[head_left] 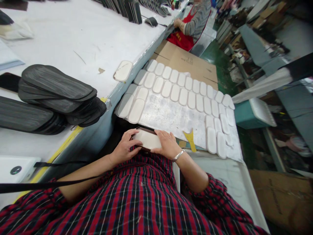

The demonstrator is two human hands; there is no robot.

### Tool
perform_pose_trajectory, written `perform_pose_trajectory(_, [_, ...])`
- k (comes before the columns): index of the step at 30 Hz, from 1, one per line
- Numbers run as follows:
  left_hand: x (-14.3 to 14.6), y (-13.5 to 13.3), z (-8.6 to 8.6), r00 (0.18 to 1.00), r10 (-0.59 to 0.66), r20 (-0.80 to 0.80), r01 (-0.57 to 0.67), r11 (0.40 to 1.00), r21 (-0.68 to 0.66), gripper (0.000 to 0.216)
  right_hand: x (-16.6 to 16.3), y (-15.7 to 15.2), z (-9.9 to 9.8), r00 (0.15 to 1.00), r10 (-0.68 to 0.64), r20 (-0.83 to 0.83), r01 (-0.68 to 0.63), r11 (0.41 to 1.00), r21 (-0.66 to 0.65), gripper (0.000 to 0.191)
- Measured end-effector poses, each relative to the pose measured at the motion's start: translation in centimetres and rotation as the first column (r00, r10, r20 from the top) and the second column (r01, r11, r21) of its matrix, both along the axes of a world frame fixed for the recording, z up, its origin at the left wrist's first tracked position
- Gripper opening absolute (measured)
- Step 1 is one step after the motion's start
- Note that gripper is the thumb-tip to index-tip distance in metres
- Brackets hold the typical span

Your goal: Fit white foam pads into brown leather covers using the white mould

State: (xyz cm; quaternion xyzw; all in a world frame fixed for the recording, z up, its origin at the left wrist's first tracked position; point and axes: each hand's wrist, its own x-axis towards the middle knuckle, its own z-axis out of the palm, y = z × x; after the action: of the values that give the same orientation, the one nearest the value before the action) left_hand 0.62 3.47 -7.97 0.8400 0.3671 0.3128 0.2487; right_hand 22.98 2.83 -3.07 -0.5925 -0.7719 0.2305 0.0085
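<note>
Close to my body, a small white rounded panel with a dark rim (148, 139) is held between both hands. My left hand (127, 143) grips its left end, fingers curled at the edge. At the other end, my right hand (168, 144), with a silver bracelet at the wrist, closes round the side with the thumb along the near edge. The underside is hidden. Just beyond lies a board (168, 114) bearing rows of white oval pads (174, 93). A yellow forked tool (190, 139) rests on the board's near edge.
Dark rounded pieces (56, 88) are stacked on the white table (80, 42) at left. One white oval pad (123, 70) lies at the table's edge. Cardboard (190, 62) lies beyond the board, where a person in a red apron (183, 36) sits. A teal bin (251, 112) stands right.
</note>
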Motion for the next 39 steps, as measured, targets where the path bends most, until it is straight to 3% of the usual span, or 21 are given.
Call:
perform_pose_trajectory(6, [-0.5,-1.5,-1.2,0.990,0.080,0.112,-0.079,0.997,-0.014,0.033,-1.1,1.9,-0.1,0.997,0.075,0.003,-0.075,0.994,-0.083,0.090])
perform_pose_trajectory(10, [-1.0,-0.9,-1.4,0.955,0.216,0.201,-0.186,0.969,-0.160,0.061,-1.8,2.3,-0.3,0.993,0.121,-0.019,-0.122,0.991,-0.062,0.090])
perform_pose_trajectory(16, [-1.1,-0.3,-2.1,0.953,0.187,0.240,-0.044,0.864,-0.501,0.070,-2.4,2.0,-0.7,0.990,0.133,-0.041,-0.133,0.991,0.001,0.089])
perform_pose_trajectory(23, [0.2,-0.1,-1.8,0.904,0.256,0.342,0.005,0.794,-0.608,0.067,-4.5,2.8,-1.3,0.995,0.094,-0.012,-0.094,0.996,-0.006,0.089])
perform_pose_trajectory(26, [0.0,0.4,-1.3,0.940,0.218,0.262,-0.022,0.806,-0.591,0.066,-3.9,3.5,-0.9,0.994,0.113,-0.007,-0.113,0.993,-0.036,0.088])
perform_pose_trajectory(28, [-0.5,0.7,-0.8,0.979,0.147,0.138,-0.058,0.862,-0.503,0.069,-2.2,3.2,0.0,0.993,0.101,-0.068,-0.100,0.995,0.010,0.083])
perform_pose_trajectory(30, [-0.9,1.0,0.0,0.997,0.070,-0.024,-0.074,0.950,-0.302,0.073,0.3,1.7,1.4,0.978,-0.004,-0.209,0.032,0.990,0.135,0.074])
perform_pose_trajectory(32, [-0.8,1.6,0.9,0.983,0.014,-0.182,-0.025,0.998,-0.057,0.078,3.0,-1.2,2.4,0.904,-0.180,-0.389,0.265,0.948,0.178,0.054])
perform_pose_trajectory(33, [-0.4,1.9,1.4,0.968,-0.017,-0.250,0.026,0.999,0.034,0.081,4.1,-3.1,2.6,0.844,-0.276,-0.460,0.366,0.923,0.117,0.042])
perform_pose_trajectory(35, [1.3,2.7,2.1,0.925,-0.100,-0.367,0.151,0.982,0.111,0.090,5.4,-6.7,2.0,0.735,-0.430,-0.524,0.411,0.898,-0.159,0.035])
perform_pose_trajectory(37, [3.8,3.5,2.7,0.859,-0.211,-0.466,0.275,0.959,0.073,0.100,5.4,-9.6,0.1,0.633,-0.562,-0.533,0.329,0.818,-0.472,0.041])
perform_pose_trajectory(39, [6.5,4.0,3.0,0.771,-0.323,-0.549,0.365,0.930,-0.034,0.104,4.6,-11.1,-2.6,0.519,-0.670,-0.530,0.304,0.725,-0.619,0.043])
